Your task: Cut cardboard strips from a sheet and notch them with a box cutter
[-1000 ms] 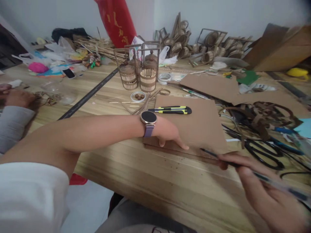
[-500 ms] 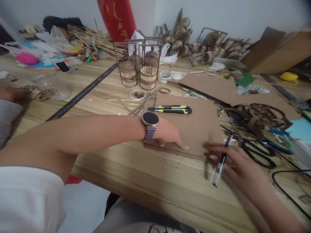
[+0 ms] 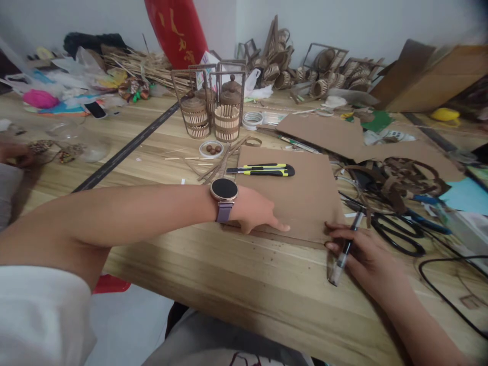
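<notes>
My left hand [image 3: 258, 209], with a watch at the wrist, lies across the near left part of a brown cardboard sheet [image 3: 305, 195]. One finger is stretched out along the sheet near its front edge; its other fingers are partly hidden. In my right hand [image 3: 368, 256] is a dark pen [image 3: 346, 250] with a clear end, held slantwise. The fingertips of that hand are at the sheet's near right corner, by a narrow strip along the front edge. A black and yellow utility knife [image 3: 263, 170] rests on the sheet, beyond my left hand.
Black-handled scissors [image 3: 398, 234] and a dark cable [image 3: 423, 264] lie to the right. Lidded miniature baskets [image 3: 226, 119] stand behind the sheet, near a dish of brown beads [image 3: 212, 149]. Another person's hand [image 3: 17, 155] is at the far left.
The fingertips of my right hand have come to the sheet's corner, the pen still in the hand. My left hand stays on the sheet. The whole view has shifted slightly.
</notes>
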The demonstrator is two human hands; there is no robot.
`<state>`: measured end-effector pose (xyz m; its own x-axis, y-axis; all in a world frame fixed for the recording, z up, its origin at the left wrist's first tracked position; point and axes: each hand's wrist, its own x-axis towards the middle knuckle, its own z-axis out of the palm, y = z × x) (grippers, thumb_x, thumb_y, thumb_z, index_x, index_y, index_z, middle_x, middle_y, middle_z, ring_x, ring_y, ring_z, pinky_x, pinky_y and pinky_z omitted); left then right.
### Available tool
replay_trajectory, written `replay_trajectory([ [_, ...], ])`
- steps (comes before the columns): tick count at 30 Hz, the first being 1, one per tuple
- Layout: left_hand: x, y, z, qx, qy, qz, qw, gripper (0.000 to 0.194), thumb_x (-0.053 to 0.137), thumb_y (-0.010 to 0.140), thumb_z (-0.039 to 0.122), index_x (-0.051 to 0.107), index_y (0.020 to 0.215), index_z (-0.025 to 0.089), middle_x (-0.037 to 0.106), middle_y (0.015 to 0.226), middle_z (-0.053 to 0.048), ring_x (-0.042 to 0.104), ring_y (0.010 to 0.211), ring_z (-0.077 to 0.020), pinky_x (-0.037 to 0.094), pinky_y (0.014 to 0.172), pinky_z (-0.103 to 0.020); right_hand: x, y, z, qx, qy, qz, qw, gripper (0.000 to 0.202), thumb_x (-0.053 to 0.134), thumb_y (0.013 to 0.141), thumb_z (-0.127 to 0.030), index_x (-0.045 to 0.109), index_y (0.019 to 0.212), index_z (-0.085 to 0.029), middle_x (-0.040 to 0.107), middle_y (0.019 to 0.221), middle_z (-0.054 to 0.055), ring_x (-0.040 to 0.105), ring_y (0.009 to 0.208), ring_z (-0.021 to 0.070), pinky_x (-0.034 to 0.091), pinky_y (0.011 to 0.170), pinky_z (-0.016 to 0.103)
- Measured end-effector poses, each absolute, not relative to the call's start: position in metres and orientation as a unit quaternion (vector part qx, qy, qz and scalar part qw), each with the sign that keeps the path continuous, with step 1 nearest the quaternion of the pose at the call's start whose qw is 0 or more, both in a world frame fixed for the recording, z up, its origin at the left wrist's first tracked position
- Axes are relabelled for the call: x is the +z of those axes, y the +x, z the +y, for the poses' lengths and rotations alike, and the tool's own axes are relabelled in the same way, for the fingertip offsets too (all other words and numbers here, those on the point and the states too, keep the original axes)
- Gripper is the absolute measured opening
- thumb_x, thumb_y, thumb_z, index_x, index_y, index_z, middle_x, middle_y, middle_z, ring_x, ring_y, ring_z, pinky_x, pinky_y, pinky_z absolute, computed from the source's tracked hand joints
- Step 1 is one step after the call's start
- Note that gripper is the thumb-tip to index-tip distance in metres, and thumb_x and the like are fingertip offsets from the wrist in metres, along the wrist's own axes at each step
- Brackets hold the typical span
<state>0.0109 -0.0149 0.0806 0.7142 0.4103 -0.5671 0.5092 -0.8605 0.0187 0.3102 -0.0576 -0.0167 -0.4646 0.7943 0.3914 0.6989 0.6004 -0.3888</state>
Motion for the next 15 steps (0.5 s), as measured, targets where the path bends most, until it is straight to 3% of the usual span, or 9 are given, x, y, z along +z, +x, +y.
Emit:
replay_trajectory([
  [15,0.0835,0.0132,-0.015,-0.295,0.915,0.259,0.089,0.092,0.069,0.083,0.017,0.023,0.157,0.048,0.06,0.123,-0.011,0.064,0.089,-0.0289,0.044,0.066,-0.033,-0.0249,0.3141,-0.0573,0.083,-0.436,-0.846,0.294,0.011,0.061,0.092,-0.039,0.067,0.096,-0.031,0.075,0.108,0.007,0.07,0.101,0.0307,0.058,0.084,0.051],
])
